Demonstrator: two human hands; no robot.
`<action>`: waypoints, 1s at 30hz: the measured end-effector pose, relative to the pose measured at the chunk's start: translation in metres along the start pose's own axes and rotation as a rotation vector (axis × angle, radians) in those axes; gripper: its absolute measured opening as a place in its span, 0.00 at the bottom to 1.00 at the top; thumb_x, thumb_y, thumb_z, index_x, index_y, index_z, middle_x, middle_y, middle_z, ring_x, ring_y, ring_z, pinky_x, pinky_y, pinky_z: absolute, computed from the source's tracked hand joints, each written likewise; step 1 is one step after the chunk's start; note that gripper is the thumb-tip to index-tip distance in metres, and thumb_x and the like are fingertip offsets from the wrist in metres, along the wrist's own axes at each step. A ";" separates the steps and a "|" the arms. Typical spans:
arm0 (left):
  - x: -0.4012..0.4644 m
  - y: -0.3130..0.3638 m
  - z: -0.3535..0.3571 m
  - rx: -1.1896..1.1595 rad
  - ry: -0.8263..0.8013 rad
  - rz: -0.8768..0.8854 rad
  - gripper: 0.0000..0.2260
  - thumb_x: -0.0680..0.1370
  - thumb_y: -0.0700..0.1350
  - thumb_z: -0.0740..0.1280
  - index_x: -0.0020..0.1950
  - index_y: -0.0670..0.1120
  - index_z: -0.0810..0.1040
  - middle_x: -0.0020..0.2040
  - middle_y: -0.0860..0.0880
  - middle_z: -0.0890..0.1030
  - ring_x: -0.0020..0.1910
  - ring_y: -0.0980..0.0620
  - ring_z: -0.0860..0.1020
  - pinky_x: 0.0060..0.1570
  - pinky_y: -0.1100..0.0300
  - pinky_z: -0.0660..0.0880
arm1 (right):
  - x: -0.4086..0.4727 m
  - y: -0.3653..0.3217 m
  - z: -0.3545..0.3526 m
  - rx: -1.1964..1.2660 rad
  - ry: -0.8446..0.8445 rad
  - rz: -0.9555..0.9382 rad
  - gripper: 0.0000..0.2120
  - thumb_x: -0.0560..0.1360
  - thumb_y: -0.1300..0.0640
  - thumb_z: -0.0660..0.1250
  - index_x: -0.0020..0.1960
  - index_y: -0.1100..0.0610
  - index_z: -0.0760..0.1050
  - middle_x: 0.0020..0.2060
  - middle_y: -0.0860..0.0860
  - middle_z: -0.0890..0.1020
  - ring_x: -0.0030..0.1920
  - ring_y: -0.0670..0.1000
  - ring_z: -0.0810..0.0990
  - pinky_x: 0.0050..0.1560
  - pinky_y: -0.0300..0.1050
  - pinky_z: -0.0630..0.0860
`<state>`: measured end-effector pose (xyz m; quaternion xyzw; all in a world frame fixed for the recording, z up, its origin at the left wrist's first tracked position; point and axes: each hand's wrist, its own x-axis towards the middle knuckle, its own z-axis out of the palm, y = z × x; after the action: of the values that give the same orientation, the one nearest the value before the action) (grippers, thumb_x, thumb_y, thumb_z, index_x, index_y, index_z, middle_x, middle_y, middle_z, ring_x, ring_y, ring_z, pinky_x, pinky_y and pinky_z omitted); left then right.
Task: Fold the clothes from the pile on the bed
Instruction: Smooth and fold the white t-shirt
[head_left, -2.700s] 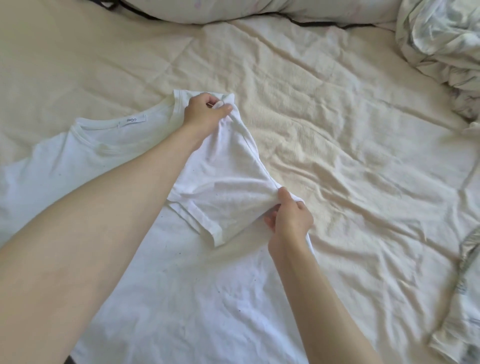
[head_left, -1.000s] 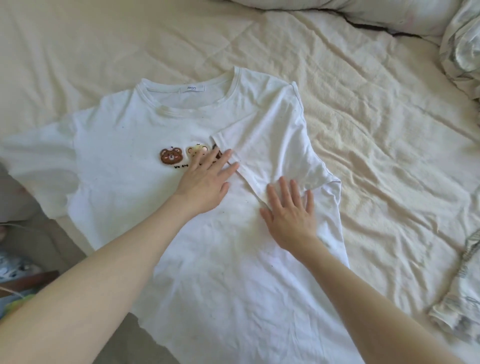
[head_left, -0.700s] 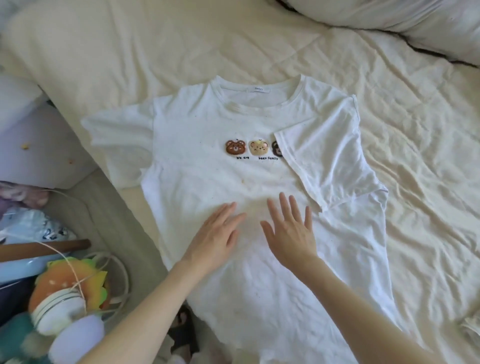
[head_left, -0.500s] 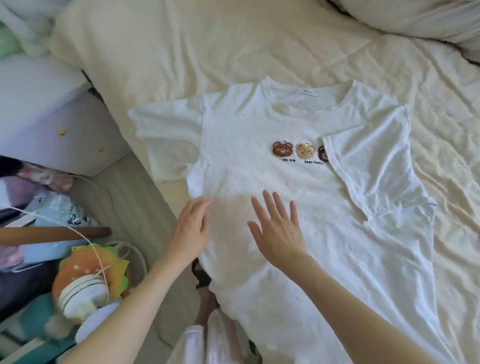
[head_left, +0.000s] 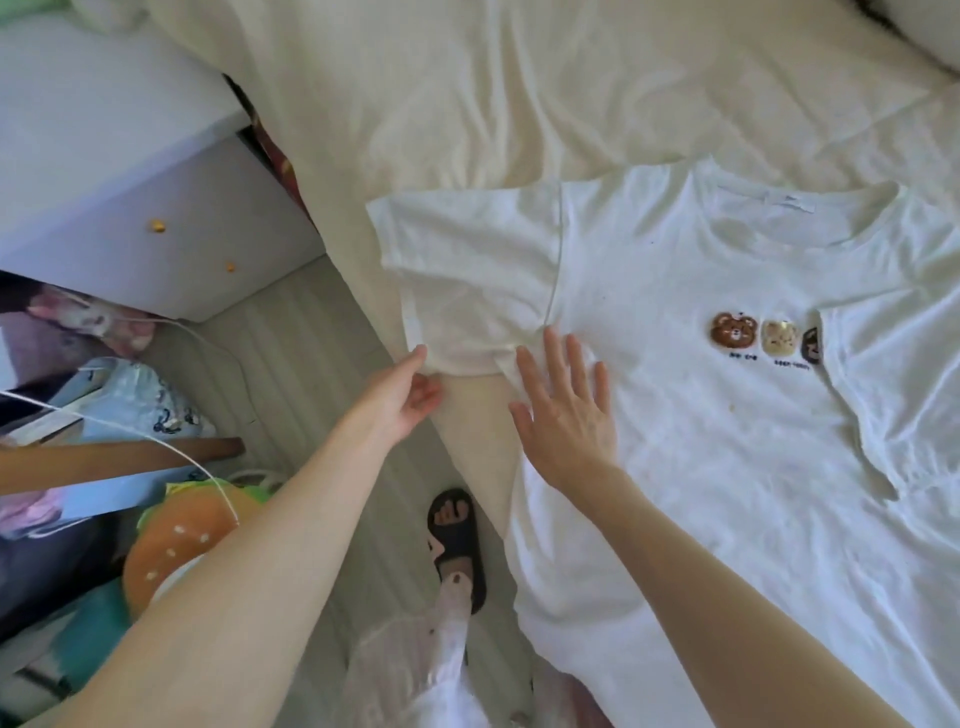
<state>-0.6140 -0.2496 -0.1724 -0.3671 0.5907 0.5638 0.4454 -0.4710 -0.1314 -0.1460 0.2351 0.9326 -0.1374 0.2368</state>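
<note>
A white T-shirt (head_left: 701, 415) lies face up on the cream bed (head_left: 519, 78), collar toward twelve o'clock and hem running off toward six, so its long axis points nearly straight away from me. My left hand (head_left: 400, 395) is at the bed's near edge, just under the lower corner of the spread-out sleeve (head_left: 467, 280); the fingers curl loosely and the forefinger tip touches the sleeve hem, but I cannot tell whether the cloth is actually pinched yet. The sleeve stretches from that hand toward about one o'clock, flat and open, and my left hand is the closer one to it. My right hand (head_left: 569, 410) rests flat on the shirt's chest, fingers straight and spread, just beside the armpit seam, at three o'clock from my left hand. I judge the next move is to lift the sleeve and fold it across toward three o'clock, over the line my right palm pins. The opposite sleeve (head_left: 893, 395) already lies folded inward, partly covering the last of three small bear patches (head_left: 763, 340). Nothing sits on the sleeve's path. At nine o'clock, off the bed, are a pale cabinet (head_left: 130, 171), a cord, and a burger-shaped cushion (head_left: 176, 540); my foot in a dark slipper (head_left: 457, 540) stands at six o'clock.
</note>
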 end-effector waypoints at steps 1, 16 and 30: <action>0.001 0.001 0.003 -0.003 -0.017 0.001 0.07 0.77 0.44 0.67 0.43 0.43 0.72 0.37 0.46 0.72 0.34 0.51 0.73 0.34 0.59 0.79 | 0.001 0.001 0.000 -0.009 -0.007 -0.001 0.27 0.82 0.46 0.45 0.78 0.50 0.40 0.76 0.52 0.34 0.75 0.55 0.33 0.74 0.58 0.37; -0.081 0.008 0.063 0.264 0.158 0.776 0.10 0.78 0.42 0.62 0.58 0.41 0.69 0.42 0.52 0.72 0.35 0.61 0.71 0.37 0.69 0.70 | -0.046 0.040 -0.055 1.400 0.050 0.446 0.22 0.81 0.46 0.56 0.73 0.51 0.65 0.69 0.49 0.71 0.68 0.49 0.70 0.69 0.46 0.65; -0.104 -0.123 0.089 1.409 -0.166 1.277 0.12 0.72 0.35 0.70 0.54 0.39 0.78 0.63 0.39 0.75 0.65 0.40 0.72 0.62 0.43 0.70 | -0.076 0.175 -0.074 0.905 0.297 0.609 0.23 0.80 0.50 0.59 0.72 0.59 0.65 0.69 0.55 0.70 0.69 0.53 0.68 0.67 0.43 0.61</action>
<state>-0.4540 -0.1797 -0.1134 0.4186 0.8499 0.2391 0.2127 -0.3518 0.0163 -0.0698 0.5886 0.6942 -0.4143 0.0076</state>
